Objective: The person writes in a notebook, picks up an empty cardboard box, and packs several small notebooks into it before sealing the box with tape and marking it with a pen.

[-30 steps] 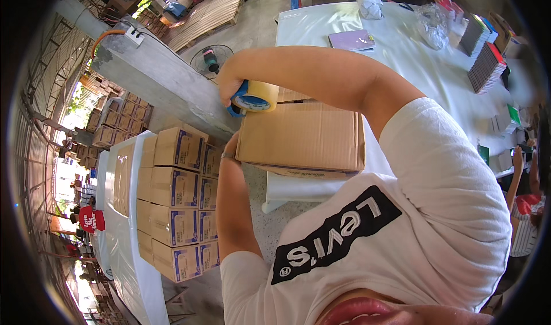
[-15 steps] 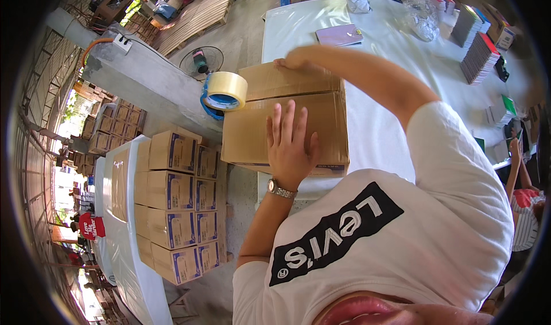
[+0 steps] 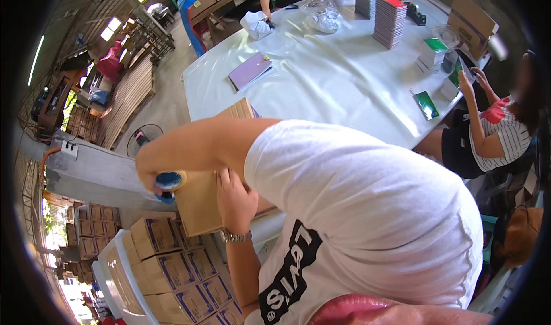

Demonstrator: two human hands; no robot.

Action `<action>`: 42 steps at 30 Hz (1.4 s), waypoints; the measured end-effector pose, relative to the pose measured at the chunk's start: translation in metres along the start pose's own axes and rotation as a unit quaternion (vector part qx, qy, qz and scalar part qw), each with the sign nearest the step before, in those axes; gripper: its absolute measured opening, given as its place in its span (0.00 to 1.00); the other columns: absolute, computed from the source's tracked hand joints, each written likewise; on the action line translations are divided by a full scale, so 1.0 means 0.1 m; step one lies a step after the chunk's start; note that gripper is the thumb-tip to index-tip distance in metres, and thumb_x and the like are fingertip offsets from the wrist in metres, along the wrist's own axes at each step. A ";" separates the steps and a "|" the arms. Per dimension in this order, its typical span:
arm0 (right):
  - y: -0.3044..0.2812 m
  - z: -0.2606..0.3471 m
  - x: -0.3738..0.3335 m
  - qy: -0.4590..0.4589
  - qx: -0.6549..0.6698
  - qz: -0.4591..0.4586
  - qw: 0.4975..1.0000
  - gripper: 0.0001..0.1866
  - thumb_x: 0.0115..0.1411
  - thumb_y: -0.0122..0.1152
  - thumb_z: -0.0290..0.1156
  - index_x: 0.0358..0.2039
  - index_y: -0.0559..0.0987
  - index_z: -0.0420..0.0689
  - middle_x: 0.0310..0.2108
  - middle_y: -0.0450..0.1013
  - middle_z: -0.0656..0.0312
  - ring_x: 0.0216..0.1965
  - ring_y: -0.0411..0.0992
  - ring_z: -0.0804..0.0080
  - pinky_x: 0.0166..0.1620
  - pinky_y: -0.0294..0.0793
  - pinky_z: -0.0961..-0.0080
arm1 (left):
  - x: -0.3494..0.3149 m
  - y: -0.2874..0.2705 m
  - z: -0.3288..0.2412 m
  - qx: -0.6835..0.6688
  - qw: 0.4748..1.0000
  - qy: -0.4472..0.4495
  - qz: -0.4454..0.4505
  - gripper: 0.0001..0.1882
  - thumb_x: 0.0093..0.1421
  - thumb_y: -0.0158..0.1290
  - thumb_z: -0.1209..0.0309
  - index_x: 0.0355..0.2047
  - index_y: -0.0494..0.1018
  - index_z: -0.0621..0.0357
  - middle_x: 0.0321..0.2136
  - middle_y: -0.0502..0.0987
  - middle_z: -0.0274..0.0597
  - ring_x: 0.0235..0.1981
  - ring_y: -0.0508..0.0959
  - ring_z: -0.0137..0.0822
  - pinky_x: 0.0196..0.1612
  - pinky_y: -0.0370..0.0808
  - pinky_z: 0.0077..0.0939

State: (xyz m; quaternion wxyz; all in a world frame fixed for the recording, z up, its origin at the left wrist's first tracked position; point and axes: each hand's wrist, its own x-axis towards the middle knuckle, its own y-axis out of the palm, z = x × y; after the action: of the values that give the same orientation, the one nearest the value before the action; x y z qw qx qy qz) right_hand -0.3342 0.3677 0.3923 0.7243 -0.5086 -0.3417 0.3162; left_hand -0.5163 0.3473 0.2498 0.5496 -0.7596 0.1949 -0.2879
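Observation:
A brown cardboard carton (image 3: 198, 207) lies at the table's near left corner, partly hidden under my right arm. My left hand (image 3: 236, 201), with a metal watch on its wrist, rests on the carton's top, fingers extended and holding nothing. My right arm reaches across the carton to its left side. There my right hand (image 3: 147, 167) is closed around a blue tape dispenser (image 3: 166, 197) with a wide roll of clear tape (image 3: 182, 178). Part of the grip is hidden behind the hand.
On the white-covered table (image 3: 321, 84) lie a purple notebook (image 3: 250, 71), stacked notebooks (image 3: 390, 23) and crumpled plastic (image 3: 321, 12). A person (image 3: 488, 130) sits at the right; another person's hand (image 3: 267, 14) shows at the back. Stacked cartons (image 3: 172, 270) and a concrete post (image 3: 97, 173) stand left.
My right hand has moved from the carton's far edge to the tape dispenser and closed on it. My left hand stays on the carton. The view has swung to the right.

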 end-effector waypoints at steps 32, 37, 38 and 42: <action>-0.31 0.56 0.15 0.242 -0.018 0.310 0.919 0.19 0.43 0.66 0.44 0.35 0.82 0.49 0.34 0.79 0.58 0.34 0.76 0.67 0.36 0.74 0.68 | 0.13 0.12 0.03 -0.053 0.982 -0.012 -0.178 0.17 0.61 0.48 0.72 0.49 0.71 0.69 0.52 0.70 0.57 0.54 0.69 0.53 0.56 0.69 0.42; -0.53 0.14 0.26 0.202 0.080 0.303 0.928 0.17 0.44 0.66 0.46 0.29 0.83 0.46 0.30 0.79 0.60 0.29 0.74 0.69 0.30 0.72 0.68 | 0.17 0.16 0.01 -0.036 0.984 0.001 -0.175 0.18 0.62 0.48 0.71 0.50 0.71 0.69 0.52 0.70 0.57 0.54 0.70 0.53 0.57 0.69 0.41; -0.58 0.12 0.26 0.209 0.061 0.351 0.911 0.16 0.44 0.66 0.46 0.27 0.82 0.48 0.28 0.78 0.62 0.26 0.73 0.71 0.28 0.71 0.70 | 0.18 0.15 0.01 -0.034 0.984 0.003 -0.176 0.18 0.62 0.47 0.71 0.50 0.70 0.70 0.52 0.70 0.57 0.53 0.70 0.52 0.57 0.69 0.41; -0.49 0.07 -0.16 0.080 0.041 0.344 0.935 0.18 0.43 0.64 0.49 0.28 0.82 0.50 0.26 0.77 0.64 0.26 0.73 0.74 0.25 0.69 0.69 | 0.08 0.13 0.08 -0.030 0.984 -0.021 -0.175 0.18 0.62 0.47 0.71 0.49 0.71 0.69 0.52 0.70 0.57 0.54 0.70 0.52 0.56 0.70 0.40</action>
State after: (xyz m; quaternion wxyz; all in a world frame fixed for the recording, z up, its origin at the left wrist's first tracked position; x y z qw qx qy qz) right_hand -0.3436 0.3448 0.4384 0.6166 -0.5883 -0.0733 0.5180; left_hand -0.5051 0.3438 0.2375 0.4721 -0.8038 0.0561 -0.3576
